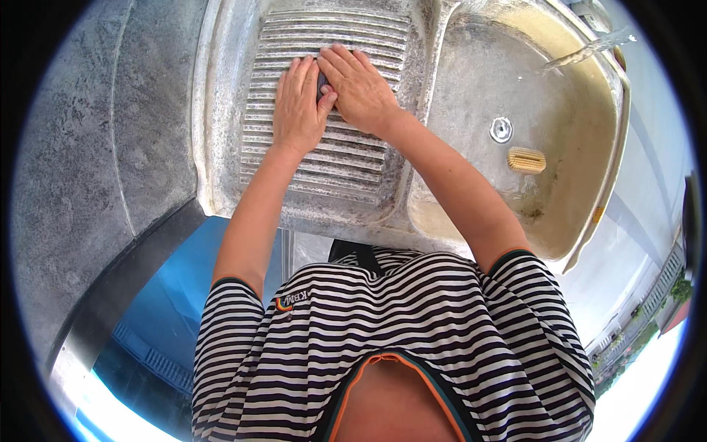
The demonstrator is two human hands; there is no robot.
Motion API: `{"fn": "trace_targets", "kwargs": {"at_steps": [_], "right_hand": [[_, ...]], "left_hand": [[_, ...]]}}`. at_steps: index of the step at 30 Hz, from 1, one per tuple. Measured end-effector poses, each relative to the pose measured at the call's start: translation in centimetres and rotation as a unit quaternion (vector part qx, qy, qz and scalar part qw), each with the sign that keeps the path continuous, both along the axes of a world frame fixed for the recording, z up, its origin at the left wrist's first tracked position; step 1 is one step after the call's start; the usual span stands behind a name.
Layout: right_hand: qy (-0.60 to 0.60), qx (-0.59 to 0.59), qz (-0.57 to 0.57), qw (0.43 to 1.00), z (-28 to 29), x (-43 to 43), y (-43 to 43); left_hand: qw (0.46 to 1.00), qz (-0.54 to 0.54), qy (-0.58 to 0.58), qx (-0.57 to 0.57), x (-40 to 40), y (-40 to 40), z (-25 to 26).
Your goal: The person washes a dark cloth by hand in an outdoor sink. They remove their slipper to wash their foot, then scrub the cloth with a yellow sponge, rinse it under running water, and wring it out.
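Observation:
Both of my hands lie side by side on the ribbed washboard [315,177] of a concrete laundry sink. My left hand [300,108] has its fingers pointing away from me, and its thumb reaches across to the right hand. My right hand [358,85] slants in from the right with its fingers stretched out. Between and under the two hands is a small dark item [321,84] that they hold against the ridges. Most of it is hidden, so I cannot tell what it is.
Right of the washboard is the sink basin [469,72], with a metal drain [501,130] and a yellowish scrubbing brush [526,160]. A stream of water [591,51] runs in at the upper right. On the left is a grey stone-like counter [66,138].

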State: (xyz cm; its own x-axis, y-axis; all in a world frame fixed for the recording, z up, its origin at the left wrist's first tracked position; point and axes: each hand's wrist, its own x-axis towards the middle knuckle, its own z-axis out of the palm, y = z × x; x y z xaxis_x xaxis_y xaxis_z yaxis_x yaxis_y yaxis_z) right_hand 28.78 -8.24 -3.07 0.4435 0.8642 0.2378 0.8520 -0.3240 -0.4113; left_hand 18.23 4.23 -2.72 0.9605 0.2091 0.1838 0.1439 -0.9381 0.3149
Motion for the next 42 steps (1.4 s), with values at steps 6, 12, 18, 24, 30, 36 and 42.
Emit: {"fn": "trace_targets", "kwargs": {"at_steps": [6, 12, 18, 24, 30, 36, 42], "right_hand": [[0.072, 0.037, 0.017, 0.997, 3.7, -6.3, -13.8], [0.175, 0.107, -0.212, 0.955, 7.1, 2.0, -20.3], [0.286, -0.067, -0.340, 0.893, -1.0, 12.4, -33.7], [0.252, -0.021, -0.544, 0.800, -12.3, 18.9, -35.3], [0.368, 0.094, -0.204, 0.902, -5.6, 8.5, -23.7], [0.217, 0.060, -0.150, 0.963, -0.7, 5.2, -23.6], [0.263, 0.002, -0.311, 0.913, -3.7, 12.9, -25.2]], "left_hand": [[0.985, -0.094, 0.019, -0.142, -6.9, -9.8, 4.3], [0.952, -0.183, -0.150, -0.195, 5.6, -14.0, 7.0], [0.965, -0.180, 0.083, -0.171, 11.0, -19.2, 3.6], [0.656, 0.179, 0.290, -0.674, 10.5, -21.5, -3.1], [0.378, 0.360, 0.098, -0.848, 13.4, -24.5, -7.0], [0.266, 0.039, 0.023, -0.963, 11.3, -25.6, -12.5], [0.387, 0.310, 0.037, -0.867, 16.6, -32.2, -4.7]]}}
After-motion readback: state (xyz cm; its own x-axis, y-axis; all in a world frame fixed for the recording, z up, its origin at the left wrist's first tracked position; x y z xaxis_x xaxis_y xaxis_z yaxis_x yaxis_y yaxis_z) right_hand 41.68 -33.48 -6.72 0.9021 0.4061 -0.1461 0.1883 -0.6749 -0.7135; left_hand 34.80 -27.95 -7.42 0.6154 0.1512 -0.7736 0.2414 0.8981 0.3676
